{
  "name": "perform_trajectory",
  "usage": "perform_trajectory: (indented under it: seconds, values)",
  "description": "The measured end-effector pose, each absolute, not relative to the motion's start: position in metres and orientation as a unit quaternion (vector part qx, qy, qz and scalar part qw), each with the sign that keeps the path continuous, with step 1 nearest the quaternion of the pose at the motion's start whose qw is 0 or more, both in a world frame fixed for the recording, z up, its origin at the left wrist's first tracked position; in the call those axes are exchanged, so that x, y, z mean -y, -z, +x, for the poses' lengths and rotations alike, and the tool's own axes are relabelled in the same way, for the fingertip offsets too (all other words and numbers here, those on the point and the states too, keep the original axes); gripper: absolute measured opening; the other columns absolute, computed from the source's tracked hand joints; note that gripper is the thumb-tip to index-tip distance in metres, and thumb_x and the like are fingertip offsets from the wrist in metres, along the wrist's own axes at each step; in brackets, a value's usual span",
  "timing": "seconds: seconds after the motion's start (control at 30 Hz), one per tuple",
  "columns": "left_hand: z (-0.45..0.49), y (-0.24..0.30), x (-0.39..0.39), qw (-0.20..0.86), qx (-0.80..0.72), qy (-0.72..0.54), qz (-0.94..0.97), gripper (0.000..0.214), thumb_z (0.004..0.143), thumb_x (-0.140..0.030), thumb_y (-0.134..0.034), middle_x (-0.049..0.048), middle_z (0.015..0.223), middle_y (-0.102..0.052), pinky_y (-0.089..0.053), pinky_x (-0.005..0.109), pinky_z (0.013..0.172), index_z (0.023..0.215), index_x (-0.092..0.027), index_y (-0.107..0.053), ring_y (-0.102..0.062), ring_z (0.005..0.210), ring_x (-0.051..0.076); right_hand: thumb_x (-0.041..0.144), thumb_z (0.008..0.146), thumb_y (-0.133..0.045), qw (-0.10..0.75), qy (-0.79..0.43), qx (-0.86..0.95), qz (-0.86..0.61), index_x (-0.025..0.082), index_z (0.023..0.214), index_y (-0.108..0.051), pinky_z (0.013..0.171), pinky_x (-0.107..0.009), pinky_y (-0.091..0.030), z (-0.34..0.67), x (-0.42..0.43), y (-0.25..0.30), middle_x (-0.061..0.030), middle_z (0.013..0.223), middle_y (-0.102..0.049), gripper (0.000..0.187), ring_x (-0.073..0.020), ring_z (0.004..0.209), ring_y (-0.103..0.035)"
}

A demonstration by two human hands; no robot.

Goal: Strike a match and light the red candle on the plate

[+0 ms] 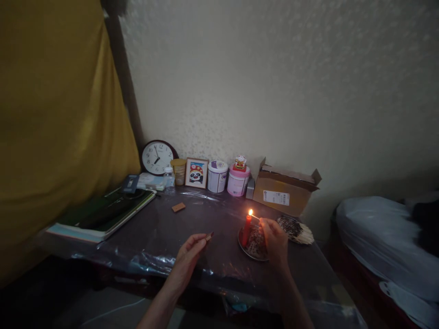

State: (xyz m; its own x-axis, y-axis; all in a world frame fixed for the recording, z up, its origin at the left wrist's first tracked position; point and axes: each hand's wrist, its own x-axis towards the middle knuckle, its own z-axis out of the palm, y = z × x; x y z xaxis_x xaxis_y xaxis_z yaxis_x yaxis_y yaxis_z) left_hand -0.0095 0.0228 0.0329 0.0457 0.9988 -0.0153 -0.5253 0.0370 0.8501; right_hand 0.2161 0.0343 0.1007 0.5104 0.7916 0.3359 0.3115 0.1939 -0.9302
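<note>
Two hands raised beside candle (246,230).
Right hand (274,240) pinched lit match (254,216), flame at wick; left hand (190,256), wrist bent, gripped small box (209,236).

left hand (192,253): lifted, fingers pinched together | right hand (274,242): lifted, farther forward, fingers pinched

**Warm Reds Against Dark**

The candle (246,230) is red, its flame (250,212) orange, the match (255,217) pale, the small piece (209,236) brown. Worktop (192,228) dark and glossy; curtain (51,114) mustard yellow; box (284,192) tan; tin (238,183) pink; wall (291,91) cream, speckled.
</note>
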Motion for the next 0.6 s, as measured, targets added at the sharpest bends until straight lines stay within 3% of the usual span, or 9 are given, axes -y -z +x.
perform_trajectory:
  seconds: [0.6]
  values:
    - [-0.0106,-0.0346,-0.0225,0.633,-0.346,-0.604,0.340,0.025,0.063,-0.033,-0.073,0.0043,0.087,-0.070,-0.041,0.027,0.077,0.083,-0.020,-0.069,-0.061,0.081,0.016,0.041,0.066,-0.059,0.607,-0.208,0.458,-0.615,0.017,0.067,-0.065,0.054,-0.026,-0.040,0.2185,-0.0380,-0.0955,-0.0006,0.058,-0.062,0.025,-0.0177,0.058,-0.057]
